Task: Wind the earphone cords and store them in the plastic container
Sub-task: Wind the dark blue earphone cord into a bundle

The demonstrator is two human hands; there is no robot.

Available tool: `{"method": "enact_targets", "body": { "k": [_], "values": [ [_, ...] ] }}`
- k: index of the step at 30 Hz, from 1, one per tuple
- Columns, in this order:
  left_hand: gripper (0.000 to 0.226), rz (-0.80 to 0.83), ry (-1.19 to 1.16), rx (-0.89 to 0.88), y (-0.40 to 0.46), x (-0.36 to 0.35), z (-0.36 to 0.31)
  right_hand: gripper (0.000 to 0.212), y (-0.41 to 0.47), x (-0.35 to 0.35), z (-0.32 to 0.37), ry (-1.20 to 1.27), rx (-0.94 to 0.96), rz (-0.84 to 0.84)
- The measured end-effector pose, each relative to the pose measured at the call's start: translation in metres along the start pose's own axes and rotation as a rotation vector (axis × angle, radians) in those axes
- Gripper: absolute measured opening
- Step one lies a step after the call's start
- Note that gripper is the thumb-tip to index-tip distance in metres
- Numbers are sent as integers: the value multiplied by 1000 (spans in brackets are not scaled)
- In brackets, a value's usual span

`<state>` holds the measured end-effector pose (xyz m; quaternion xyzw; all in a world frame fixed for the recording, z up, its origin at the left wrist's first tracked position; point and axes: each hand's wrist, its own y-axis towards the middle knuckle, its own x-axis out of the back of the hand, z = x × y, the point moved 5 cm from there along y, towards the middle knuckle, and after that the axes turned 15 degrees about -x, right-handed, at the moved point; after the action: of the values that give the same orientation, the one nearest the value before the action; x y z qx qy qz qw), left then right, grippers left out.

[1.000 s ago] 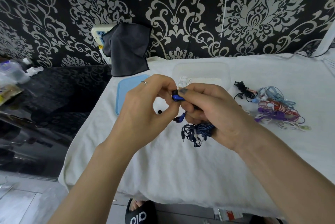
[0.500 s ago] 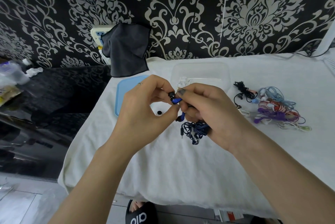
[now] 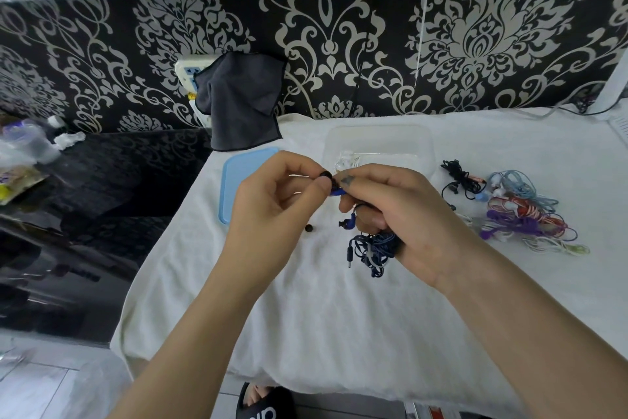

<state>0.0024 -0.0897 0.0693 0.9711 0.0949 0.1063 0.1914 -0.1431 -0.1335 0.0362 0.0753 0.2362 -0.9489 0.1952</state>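
Observation:
My right hand point(image 3: 401, 215) holds a bundle of dark blue earphone cord point(image 3: 372, 248), and its fingertips grip one blue earbud point(image 3: 336, 192). My left hand point(image 3: 275, 201) pinches the black ear tip point(image 3: 325, 177) at that earbud's end. The second blue earbud point(image 3: 348, 222) dangles under my right fingers. A small loose black ear tip point(image 3: 308, 228) lies on the white towel point(image 3: 306, 316). Behind my hands stands the clear plastic container point(image 3: 380, 140) with a wound white cord inside. Its blue lid point(image 3: 238, 177) lies to the left.
A pile of tangled earphones lies to the right: black point(image 3: 458, 177), light blue point(image 3: 516, 184), red-white point(image 3: 520, 209), purple point(image 3: 509, 225). A dark cloth point(image 3: 241, 102) hangs over a wall socket. A glossy black surface point(image 3: 102, 181) lies left. A sandalled foot point(image 3: 261, 401) shows below.
My left fingers have shifted along the blue earbud and now pinch its black tip. The loose black tip on the towel has come fully into sight.

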Motion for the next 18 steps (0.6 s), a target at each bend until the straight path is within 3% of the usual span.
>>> {"method": "enact_targets", "body": {
  "k": [18],
  "values": [
    [10, -3, 30, -20, 1, -2, 3, 25, -6, 1, 11, -46, 182, -75]
  ]
}}
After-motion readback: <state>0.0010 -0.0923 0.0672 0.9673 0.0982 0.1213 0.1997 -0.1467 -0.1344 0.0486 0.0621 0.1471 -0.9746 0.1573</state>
